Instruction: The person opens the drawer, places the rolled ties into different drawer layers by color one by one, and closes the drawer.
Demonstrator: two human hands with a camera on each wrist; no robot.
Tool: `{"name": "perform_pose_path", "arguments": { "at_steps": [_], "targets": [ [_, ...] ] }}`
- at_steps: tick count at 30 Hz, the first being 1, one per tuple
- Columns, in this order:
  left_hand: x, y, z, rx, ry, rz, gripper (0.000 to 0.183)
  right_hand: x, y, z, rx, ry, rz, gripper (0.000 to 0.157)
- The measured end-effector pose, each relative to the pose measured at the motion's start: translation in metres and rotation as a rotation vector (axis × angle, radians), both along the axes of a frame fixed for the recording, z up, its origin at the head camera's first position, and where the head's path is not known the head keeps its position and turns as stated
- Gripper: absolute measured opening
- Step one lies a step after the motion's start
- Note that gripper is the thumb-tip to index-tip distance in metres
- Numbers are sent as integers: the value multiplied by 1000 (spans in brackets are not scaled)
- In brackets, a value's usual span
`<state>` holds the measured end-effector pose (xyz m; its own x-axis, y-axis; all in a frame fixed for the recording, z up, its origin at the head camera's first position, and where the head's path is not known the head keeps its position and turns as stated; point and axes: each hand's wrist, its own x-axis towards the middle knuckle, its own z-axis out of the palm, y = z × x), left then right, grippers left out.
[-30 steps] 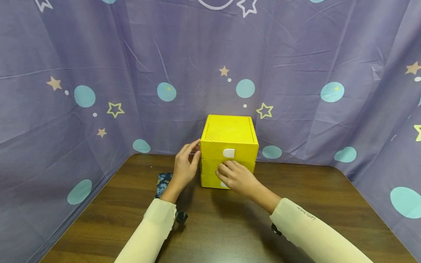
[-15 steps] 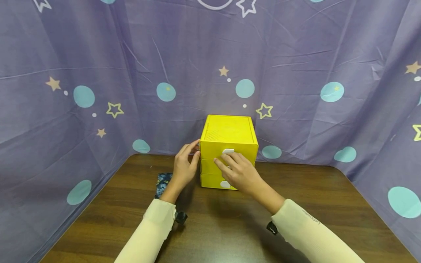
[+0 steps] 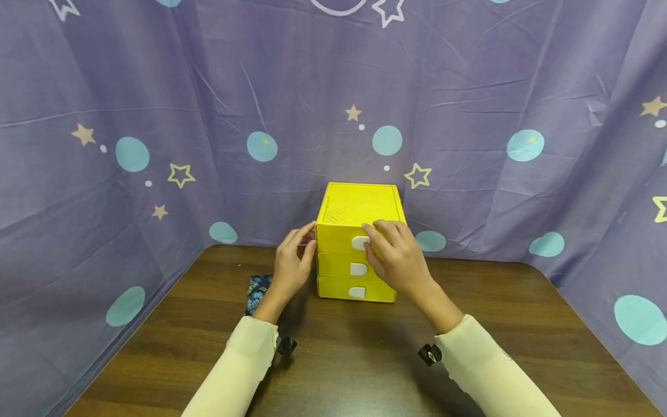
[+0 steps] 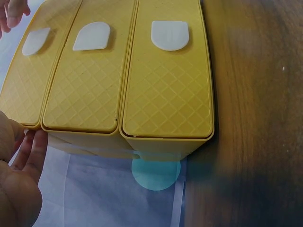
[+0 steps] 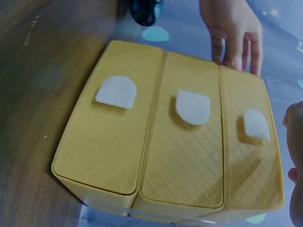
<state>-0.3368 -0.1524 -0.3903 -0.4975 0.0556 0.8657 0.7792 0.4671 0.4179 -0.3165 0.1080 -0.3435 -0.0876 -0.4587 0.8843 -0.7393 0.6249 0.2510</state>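
"Looking at the head view, where do you find the yellow drawer unit [image 3: 340,243]?"

"Middle of the frame, upright toward the back of the brown wooden table [image 3: 333,376], with a purple curtain [image 3: 458,69] of stars and circles behind it. Its three drawer fronts sit flush, one above another."

"And on those fronts?"

"One white handle each: top handle [image 3: 359,243], middle handle [image 3: 358,269] and bottom handle [image 3: 356,292]."

"What about the left hand [image 3: 292,263]?"

"Just left of centre, fingers fairly straight, tips touching the unit's left side by the top drawer. It touches without grasping."

"The right hand [image 3: 400,258]?"

"Right of centre, over the right part of the front in that view, near the top handle. Its fingers are loosely bent around nothing; the right wrist view has it at the right edge, a gap between it and the drawer fronts."

"Anything else?"

"A dark blue patterned item [image 3: 256,292], left of centre on the table, partly hidden by the left arm. I can't tell what it is."
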Motion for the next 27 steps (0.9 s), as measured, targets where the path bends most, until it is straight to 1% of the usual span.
{"name": "perform_pose_path", "arguments": {
  "at_steps": [6,8,15,21,27],
  "targets": [
    [1,1,2,1,10,0,41,0,12,3,-92,-41,-24,40],
    [1,1,2,-1,11,3,41,-1,16,3,-126,-65,-20,40],
    [1,0,1,-1,-11,9,40,-11,36,0,-256,-147,65,38],
    [1,-1,1,4,-21,11,40,-20,51,-6,-331,-279,114,40],
    [2,1,1,1,-5,7,40,-26,58,-17,-370,-334,158,35]
  ]
}}
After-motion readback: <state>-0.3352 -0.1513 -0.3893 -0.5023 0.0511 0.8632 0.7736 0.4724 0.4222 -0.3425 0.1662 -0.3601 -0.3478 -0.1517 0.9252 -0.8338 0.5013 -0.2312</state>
